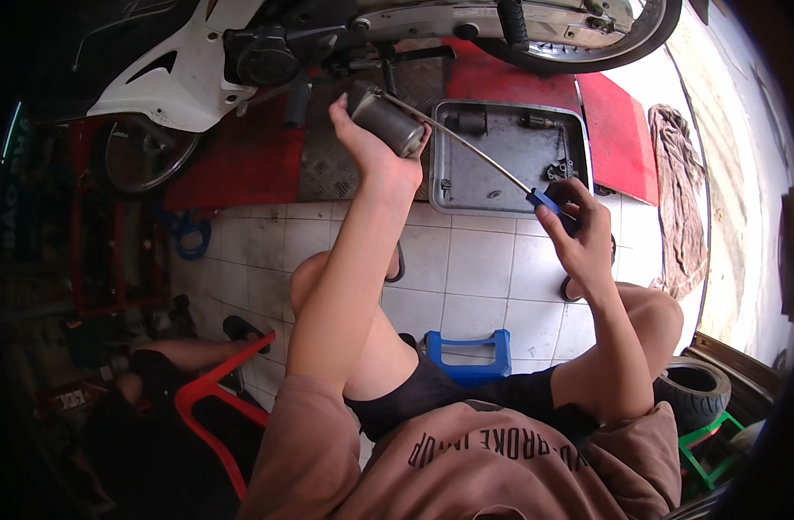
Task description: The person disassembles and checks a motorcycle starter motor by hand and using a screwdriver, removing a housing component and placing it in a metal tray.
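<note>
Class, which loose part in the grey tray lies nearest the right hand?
The black, irregular part at the right side of the tray, just beyond the right hand; every other part lies farther off.

The screwdriver handle (543, 202) is blue — the cylinder (386, 125) grey.

I hold a smooth metal cylinder (388, 123) with a dull sheen and a screwdriver (508, 175), its shaft (466, 146) shiny metal, its handle (544, 201) blue plastic. Around me: scuffed metal tray (475, 186), rough patterned metal plate (323, 173), smooth floor tiles (479, 260), rumpled cloth (678, 199).
</note>
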